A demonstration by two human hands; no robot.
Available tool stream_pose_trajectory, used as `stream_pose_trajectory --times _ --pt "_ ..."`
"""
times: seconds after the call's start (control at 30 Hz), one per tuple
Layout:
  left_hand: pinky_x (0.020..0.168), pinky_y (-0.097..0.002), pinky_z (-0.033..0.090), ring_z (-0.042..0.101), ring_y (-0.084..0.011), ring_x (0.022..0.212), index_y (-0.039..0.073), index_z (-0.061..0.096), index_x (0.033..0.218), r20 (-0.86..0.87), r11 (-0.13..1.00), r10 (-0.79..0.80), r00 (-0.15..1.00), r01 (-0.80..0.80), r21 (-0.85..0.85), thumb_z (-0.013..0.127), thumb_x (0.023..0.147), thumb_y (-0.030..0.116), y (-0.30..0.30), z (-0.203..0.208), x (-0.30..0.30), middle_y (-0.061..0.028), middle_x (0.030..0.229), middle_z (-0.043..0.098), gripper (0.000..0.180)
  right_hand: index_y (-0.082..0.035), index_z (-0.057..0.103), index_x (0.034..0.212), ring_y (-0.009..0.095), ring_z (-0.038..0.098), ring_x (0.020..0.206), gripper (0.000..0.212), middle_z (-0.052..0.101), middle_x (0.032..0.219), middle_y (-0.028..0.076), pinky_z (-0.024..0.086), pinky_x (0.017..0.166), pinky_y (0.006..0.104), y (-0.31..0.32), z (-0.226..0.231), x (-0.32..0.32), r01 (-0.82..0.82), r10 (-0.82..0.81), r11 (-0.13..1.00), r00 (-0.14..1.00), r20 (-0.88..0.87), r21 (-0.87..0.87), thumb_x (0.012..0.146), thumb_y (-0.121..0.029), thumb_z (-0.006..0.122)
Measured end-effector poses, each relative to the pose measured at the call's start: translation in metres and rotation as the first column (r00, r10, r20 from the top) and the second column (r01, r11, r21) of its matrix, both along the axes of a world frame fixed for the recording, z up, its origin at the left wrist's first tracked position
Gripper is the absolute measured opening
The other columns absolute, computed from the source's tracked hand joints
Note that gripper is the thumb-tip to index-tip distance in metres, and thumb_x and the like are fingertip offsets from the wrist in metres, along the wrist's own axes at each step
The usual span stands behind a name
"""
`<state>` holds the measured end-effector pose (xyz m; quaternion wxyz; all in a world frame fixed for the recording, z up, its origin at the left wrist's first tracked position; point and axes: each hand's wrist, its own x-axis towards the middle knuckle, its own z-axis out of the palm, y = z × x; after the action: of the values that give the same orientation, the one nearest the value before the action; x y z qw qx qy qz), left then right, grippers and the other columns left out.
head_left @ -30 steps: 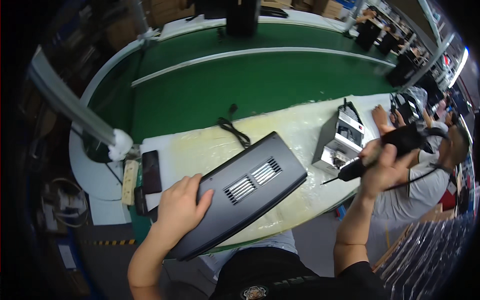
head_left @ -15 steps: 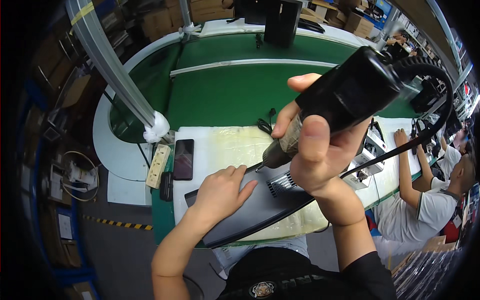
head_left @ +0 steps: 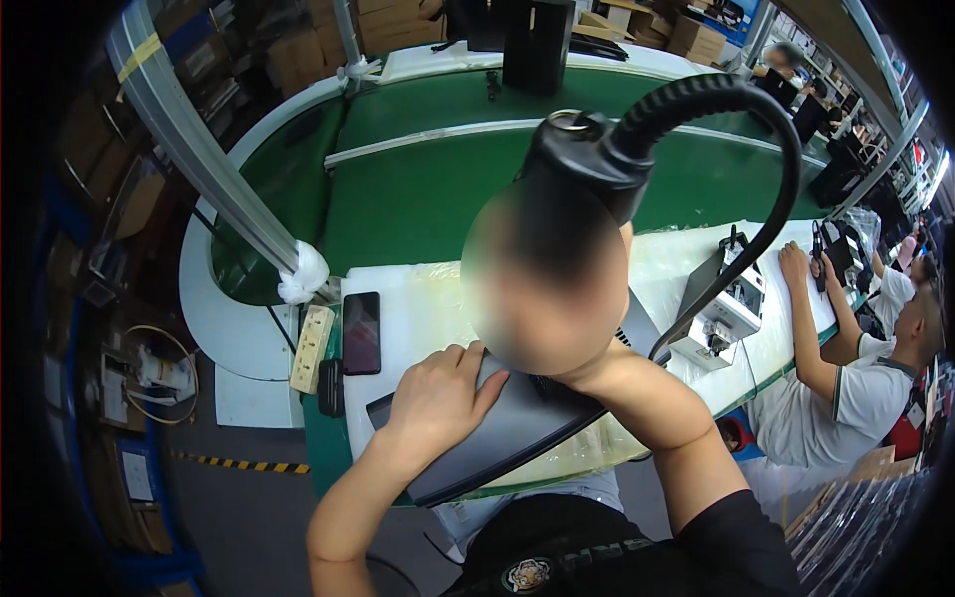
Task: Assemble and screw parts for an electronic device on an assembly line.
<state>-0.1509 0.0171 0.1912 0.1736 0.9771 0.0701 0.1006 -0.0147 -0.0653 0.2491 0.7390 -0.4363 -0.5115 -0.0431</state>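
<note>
My right hand (head_left: 597, 333) is wrapped round a black corded electric screwdriver (head_left: 587, 174), held upright over the work. A blurred patch covers most of its fingers and the tool's lower part, so the bit and where it touches are hidden. Below lies a dark grey casing panel (head_left: 497, 448) with a long curved near edge; its slotted vent is mostly covered by the right hand. My left hand (head_left: 435, 398) rests flat on the panel's left part, thumb apart from the fingers.
Left of the panel lie a phone (head_left: 361, 333), a small black case (head_left: 330, 388) and a power strip (head_left: 312, 348). A metal box-shaped unit (head_left: 724, 298) stands to the right, near a seated co-worker (head_left: 846, 398). The screwdriver's cable (head_left: 786, 189) arches over the bench. Beyond runs a green conveyor (head_left: 418, 189).
My right hand and the screwdriver have swung left, and the tool now stands more upright. The left hand stays on the panel. The view has shifted slightly.
</note>
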Motion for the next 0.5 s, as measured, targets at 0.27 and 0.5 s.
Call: stream_pose_trajectory --times 0.27,0.5 --pt "0.065 -0.0410 0.053 0.065 -0.0329 0.072 -0.004 0.058 0.112 -0.006 1.000 -0.003 1.000 0.003 0.009 0.060 0.089 0.031 -0.004 -0.001 0.000 -0.0165 0.080 0.063 0.041 0.006 0.018 0.143 0.025 0.059 0.107 0.085 0.053 0.127 0.023 0.047 0.090 0.0322 0.002 0.006 -0.001 -0.032 0.032 0.999 0.997 0.073 -0.009 0.080 -0.006 0.073" --pt "0.070 -0.0434 0.051 0.063 -0.0367 0.076 0.000 0.064 0.099 0.056 0.983 0.025 0.998 -0.014 -0.182 0.054 0.092 0.028 0.006 0.006 -0.003 -0.0189 0.086 0.066 0.030 0.001 0.019 0.141 0.016 0.061 0.077 0.071 0.058 0.113 0.021 0.051 0.067 0.0265 -0.005 0.019 0.004 0.037 -0.038 0.999 0.995 0.092 0.014 0.085 -0.004 0.063"
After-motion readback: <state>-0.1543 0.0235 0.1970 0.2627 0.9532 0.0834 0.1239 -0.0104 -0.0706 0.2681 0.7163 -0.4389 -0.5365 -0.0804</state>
